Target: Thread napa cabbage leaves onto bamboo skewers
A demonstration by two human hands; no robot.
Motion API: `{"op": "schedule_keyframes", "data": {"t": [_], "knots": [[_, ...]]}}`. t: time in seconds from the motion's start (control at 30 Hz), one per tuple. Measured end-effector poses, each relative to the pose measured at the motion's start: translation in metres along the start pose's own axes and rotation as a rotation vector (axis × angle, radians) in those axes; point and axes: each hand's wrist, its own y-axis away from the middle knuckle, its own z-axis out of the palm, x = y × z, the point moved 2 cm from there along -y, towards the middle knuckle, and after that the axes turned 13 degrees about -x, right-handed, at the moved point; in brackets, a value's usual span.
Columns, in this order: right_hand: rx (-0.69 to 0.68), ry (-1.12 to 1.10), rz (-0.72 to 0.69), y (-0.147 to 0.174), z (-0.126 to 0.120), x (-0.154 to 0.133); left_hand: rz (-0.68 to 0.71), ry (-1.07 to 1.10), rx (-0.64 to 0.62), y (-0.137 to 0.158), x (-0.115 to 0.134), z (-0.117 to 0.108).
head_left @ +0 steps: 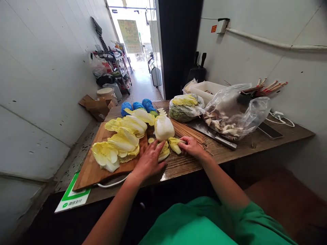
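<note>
In the head view, your right hand pinches the small leaf firmly between thumb and fingers, just to the right of the wide leaf; your left hand is spread open at the wide leaf, and I cannot tell if it presses there. The cabbage sits on the table, just beyond both leaves; the board at left carries more leaves; the knife lies at right.

Left hand hides part of the flat cabbage leaf, and the right hand covers one end of the little leaf. Door poster print's too tiny to read. Green shirt gets chopped off by the bottom edge.
</note>
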Motion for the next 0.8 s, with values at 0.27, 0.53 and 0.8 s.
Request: {"op": "schedule_keyframes", "data": {"t": [0.27, 0.53, 0.8], "knots": [[-0.022, -0.140, -0.063, 0.008, 0.000, -0.003, 0.083, 0.042, 0.275, -0.010, 0.037, 0.016], [-0.043, -0.005, -0.154, 0.012, -0.003, -0.001, 0.131, 0.164, 0.227, -0.026, 0.035, 0.019], [-0.019, 0.302, -0.213, 0.026, 0.001, -0.002, 0.102, 0.108, 0.051, -0.037, 0.034, 0.008]]}}
